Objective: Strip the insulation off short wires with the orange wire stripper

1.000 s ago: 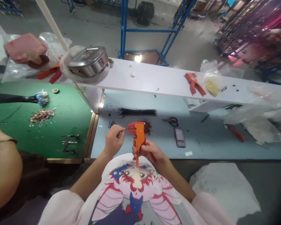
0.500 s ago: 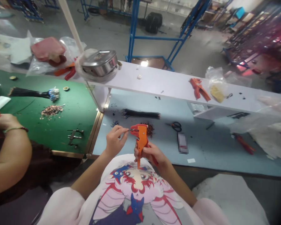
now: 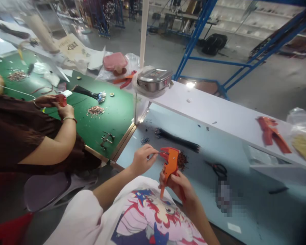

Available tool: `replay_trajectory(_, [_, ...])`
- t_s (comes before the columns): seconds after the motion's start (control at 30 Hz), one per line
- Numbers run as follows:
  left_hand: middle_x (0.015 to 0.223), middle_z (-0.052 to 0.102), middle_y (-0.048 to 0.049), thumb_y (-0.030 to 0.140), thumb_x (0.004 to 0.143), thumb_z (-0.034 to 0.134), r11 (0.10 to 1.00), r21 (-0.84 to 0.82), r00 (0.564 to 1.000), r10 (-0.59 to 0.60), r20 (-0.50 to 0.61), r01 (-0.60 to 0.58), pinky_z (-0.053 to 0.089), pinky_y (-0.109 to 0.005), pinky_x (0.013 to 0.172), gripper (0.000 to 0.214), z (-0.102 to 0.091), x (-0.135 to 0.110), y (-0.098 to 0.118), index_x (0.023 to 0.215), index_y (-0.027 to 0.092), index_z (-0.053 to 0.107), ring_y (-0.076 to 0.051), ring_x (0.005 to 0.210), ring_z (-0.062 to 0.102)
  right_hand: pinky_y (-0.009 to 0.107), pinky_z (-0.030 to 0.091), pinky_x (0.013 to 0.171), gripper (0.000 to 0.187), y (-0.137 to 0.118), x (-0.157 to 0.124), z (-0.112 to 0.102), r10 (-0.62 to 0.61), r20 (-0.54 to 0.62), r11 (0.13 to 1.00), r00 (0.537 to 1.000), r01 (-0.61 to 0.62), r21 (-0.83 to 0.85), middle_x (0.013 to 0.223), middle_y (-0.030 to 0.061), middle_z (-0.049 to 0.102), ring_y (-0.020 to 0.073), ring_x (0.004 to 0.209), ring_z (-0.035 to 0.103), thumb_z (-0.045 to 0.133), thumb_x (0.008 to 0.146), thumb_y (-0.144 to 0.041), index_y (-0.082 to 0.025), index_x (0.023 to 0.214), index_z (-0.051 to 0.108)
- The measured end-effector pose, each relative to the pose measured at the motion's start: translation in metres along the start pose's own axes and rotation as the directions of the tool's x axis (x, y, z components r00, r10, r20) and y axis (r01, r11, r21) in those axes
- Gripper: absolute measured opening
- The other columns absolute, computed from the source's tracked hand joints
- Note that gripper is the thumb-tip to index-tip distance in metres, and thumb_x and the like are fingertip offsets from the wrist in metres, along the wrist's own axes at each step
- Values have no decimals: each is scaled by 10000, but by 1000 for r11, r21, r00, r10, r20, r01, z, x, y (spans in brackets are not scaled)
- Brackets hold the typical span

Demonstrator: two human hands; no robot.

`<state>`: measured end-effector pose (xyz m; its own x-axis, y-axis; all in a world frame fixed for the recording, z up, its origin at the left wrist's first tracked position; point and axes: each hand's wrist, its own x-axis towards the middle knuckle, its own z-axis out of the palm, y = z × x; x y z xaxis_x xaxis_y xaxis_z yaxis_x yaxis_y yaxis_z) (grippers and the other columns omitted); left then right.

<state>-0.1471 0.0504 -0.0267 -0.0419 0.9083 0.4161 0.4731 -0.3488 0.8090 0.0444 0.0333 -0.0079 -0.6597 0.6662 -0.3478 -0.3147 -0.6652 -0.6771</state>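
My right hand (image 3: 180, 183) is wrapped round the handles of an orange and red wire stripper (image 3: 171, 163), held upright over the bench edge. My left hand (image 3: 144, 159) pinches a thin dark wire (image 3: 158, 152), whose far end reaches into the stripper's jaws. Behind the tool lies a pile of dark and coppery scraps (image 3: 183, 160) on the blue bench top. A bundle of black wires (image 3: 178, 139) rests just beyond, with small blue bits (image 3: 144, 140) to its left.
Scissors (image 3: 218, 169) and a blurred-out object (image 3: 223, 195) lie right. A raised white shelf (image 3: 209, 115) carries a steel lunch box (image 3: 155, 80) and another wire stripper (image 3: 272, 134). At left, a co-worker's arm (image 3: 58, 139) reaches over a green bench (image 3: 122, 119) holding a wire bundle (image 3: 88, 92).
My view has swung left, so more of the green bench and the co-worker shows. Both hands keep their hold, and the wire still meets the stripper's jaws.
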Motion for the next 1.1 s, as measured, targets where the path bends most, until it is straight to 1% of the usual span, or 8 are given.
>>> replay_trajectory(0.17, [781,589,-29,213,831,533,1000,-3,999,-5,50,5,421,-214,579,126,1,3,1,874,177,646,-76,576,480,356,465,680,269,2,0,-3,-1,-15,1000,1000,1,23,813,55,576,178,709,548,641,751,-304,-159,966,574])
replay_trajectory(0.43, [786,595,-31,230,839,516,1000,10,996,-7,84,6,410,-210,569,148,3,5,-1,882,179,649,-75,558,452,377,471,698,240,4,-3,-3,-2,-67,1000,998,3,13,817,63,580,192,722,550,621,767,-303,-156,952,578])
replay_trajectory(0.57, [764,587,-25,232,841,514,1000,15,995,-12,101,11,399,-211,573,150,3,6,-1,877,181,650,-81,574,454,366,470,692,247,3,-2,-2,-6,-76,1000,997,7,10,803,59,583,187,714,552,633,760,-311,-157,944,575])
replay_trajectory(0.77, [751,580,-25,214,851,502,1000,-2,993,-18,119,18,404,-226,625,148,2,5,-3,872,184,645,-103,646,491,359,486,668,228,7,1,-2,-33,-91,999,995,34,3,792,56,593,179,696,564,643,758,-301,-148,913,575])
replay_trajectory(0.87, [737,564,-21,207,851,502,1000,-17,992,-21,127,23,396,-227,611,143,3,5,-6,865,184,642,-104,636,482,365,498,673,272,10,5,-4,-49,-93,999,994,48,-13,793,51,598,176,697,576,677,737,-293,-144,940,573])
replay_trajectory(1.0, [746,562,-23,208,852,507,999,-41,991,-10,133,15,400,-225,606,144,3,4,-10,879,190,647,-107,652,493,368,498,694,332,16,11,-10,-82,-67,997,994,81,-10,815,53,607,170,710,590,716,715,-295,-143,971,568])
replay_trajectory(1.1, [774,565,-28,216,858,503,998,-56,992,0,127,7,410,-222,596,158,2,4,-13,912,193,649,-101,636,493,389,473,793,393,24,16,-13,-137,-71,990,988,138,14,895,58,615,181,802,606,728,717,-308,-171,1040,552])
